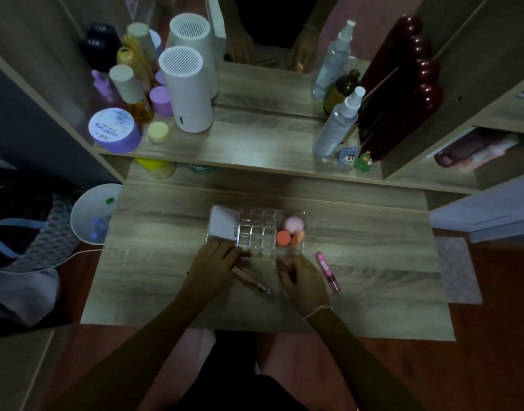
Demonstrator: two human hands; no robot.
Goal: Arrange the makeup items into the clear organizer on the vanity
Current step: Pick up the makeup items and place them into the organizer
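A clear organizer with a grid of small cells stands mid-table. Its left end holds a white box; its right end holds a pink sponge and two orange sponges. My left hand rests at the organizer's front left corner, fingers on a dark reddish tube. A rose-gold pen-like stick lies under that hand, pointing right. My right hand grips a dark red lipstick tube just in front of the organizer. A pink lip gloss tube lies to the right.
The raised shelf behind carries a purple jar, bottles, a white cylindrical device, spray bottles, a dark red mirror frame and two small figurines. A white bin stands left of the table.
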